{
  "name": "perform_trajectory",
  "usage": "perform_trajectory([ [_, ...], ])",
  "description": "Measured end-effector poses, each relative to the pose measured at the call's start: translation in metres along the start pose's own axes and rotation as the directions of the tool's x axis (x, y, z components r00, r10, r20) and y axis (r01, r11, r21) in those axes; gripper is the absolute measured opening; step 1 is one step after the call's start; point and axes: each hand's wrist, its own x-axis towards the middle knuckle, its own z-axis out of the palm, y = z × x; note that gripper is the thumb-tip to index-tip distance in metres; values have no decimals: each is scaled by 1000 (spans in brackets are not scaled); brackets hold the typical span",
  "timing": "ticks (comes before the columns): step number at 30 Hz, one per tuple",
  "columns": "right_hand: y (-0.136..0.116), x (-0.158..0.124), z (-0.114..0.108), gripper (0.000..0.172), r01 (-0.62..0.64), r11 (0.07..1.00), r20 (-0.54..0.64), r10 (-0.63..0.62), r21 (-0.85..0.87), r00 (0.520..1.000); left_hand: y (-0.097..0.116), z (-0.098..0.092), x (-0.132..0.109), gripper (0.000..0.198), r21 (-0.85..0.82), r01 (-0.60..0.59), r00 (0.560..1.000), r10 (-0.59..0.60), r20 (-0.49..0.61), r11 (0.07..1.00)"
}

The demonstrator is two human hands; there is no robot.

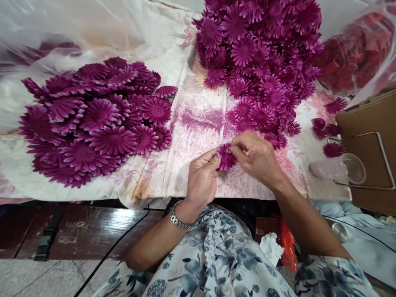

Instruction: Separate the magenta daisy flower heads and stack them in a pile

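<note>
Pinching purple flower (227,159): both hands (202,176) (257,159) | stained cloth (175,175) below | cardboard box (363,123) right | grey floor (55,276)

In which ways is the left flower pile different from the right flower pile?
The left pile shows larger flowers; the right pile shows smaller ones. The left pile fits whole in the picture; the right pile runs past its top edge. Both are purple and lie on the same cloth.

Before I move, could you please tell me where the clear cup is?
In the head view, the clear cup lies at right, beside the cardboard box.
</note>
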Motion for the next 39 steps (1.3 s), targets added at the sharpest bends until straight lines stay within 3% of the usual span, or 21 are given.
perform_trajectory([
  [2, 19, 7, -14, 18, -99, 978, -158, 70, -185, 985, -1, -1, 0, 23, 2, -16, 1000, 16, -3, 1000],
  [4, 36, 13, -28, 16, -255, 901, -316, 142, -351, 938, -1, -1, 0, 23, 5, -23, 1000, 23, -3, 1000],
  [6, 41, 15, -37, 14, -329, 844, -382, 162, -425, 910, -1, -1, 0, 21, 13, -22, 1000, 22, 5, 1000],
  [8, 33, 12, -36, 22, -255, 894, -307, 142, -368, 941, 0, 0, 0, 18, 22, -19, 1000, 19, 13, 1000],
  [10, 15, 5, -24, 17, -84, 981, -108, 65, -176, 992, 1, 0, 1, 16, 27, -14, 1000, 13, 21, 1000],
  [11, 5, 1, -16, 12, -12, 998, 24, 13, -65, 1000, 2, 0, 1, 16, 27, -8, 1000, 8, 20, 1000],
  [13, -11, -4, -2, 9, 57, 995, 118, -66, 77, 991, 2, 0, 1, 18, 26, 3, 1000, -4, 14, 1000],
  [15, -16, -6, 7, 10, 78, 989, 111, -92, 122, 990, 2, 0, 1, 19, 24, 4, 1000, -4, 2, 1000],
  [18, -5, -3, 4, 12, 75, 996, 48, -77, 46, 996, 0, -1, 0, 20, 23, -3, 1000, 3, -14, 1000],
  [22, 26, 3, -18, 12, -118, 957, -187, 69, -266, 980, -1, -2, 0, 19, 22, 0, 1000, 1, -24, 1000],
  [25, 31, 4, -29, 19, -209, 896, -307, 86, -392, 948, -1, -2, 1, 21, 30, 4, 1000, -3, -28, 1000],
  [27, 20, 1, -26, 20, -116, 944, -227, 45, -310, 973, 0, -1, 1, 21, 32, 0, 1000, 1, -16, 1000],
  [29, 4, -3, -14, 13, 19, 993, -58, -25, -113, 998, 1, 0, 1, 20, 31, -7, 1000, 7, -5, 999],
  [32, -13, -8, 3, 11, 38, 996, 85, -45, 86, 995, 1, 0, 0, 20, 30, 4, 1000, -3, -22, 1000],
  [35, -14, -9, 7, 12, 7, 996, 74, -14, 94, 997, 0, 0, 1, 21, 21, 18, 997, -17, -69, 1000],
  [39, -12, -7, 5, 12, 56, 998, 16, -56, 4, 998, -1, 2, 3, 20, 21, -9, 998, 10, -67, 1000],
])
